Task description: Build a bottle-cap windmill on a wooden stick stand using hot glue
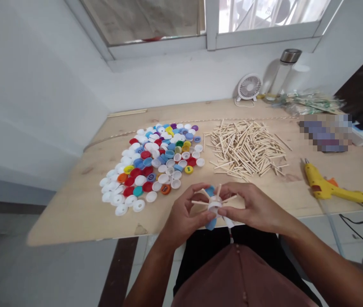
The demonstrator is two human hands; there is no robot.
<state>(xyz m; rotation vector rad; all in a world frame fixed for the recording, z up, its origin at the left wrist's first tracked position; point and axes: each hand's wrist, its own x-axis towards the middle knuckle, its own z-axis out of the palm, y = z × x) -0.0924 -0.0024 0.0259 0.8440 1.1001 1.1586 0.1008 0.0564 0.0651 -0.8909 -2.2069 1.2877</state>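
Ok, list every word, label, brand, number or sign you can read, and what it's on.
None can be read for certain.
Orange cap: dark print, too small.
Blue cap: round mark, too blurred.
Yellow cap: green mark, too small.
Held piece: no legible text.
Glue gun: no legible text.

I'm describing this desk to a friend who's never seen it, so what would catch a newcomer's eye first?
Probably the heap of colourful caps left of centre on the wooden table, beside a pile of short wooden sticks. Next, at the near edge, the left hand and right hand hold a white round piece with sticks fanning out.
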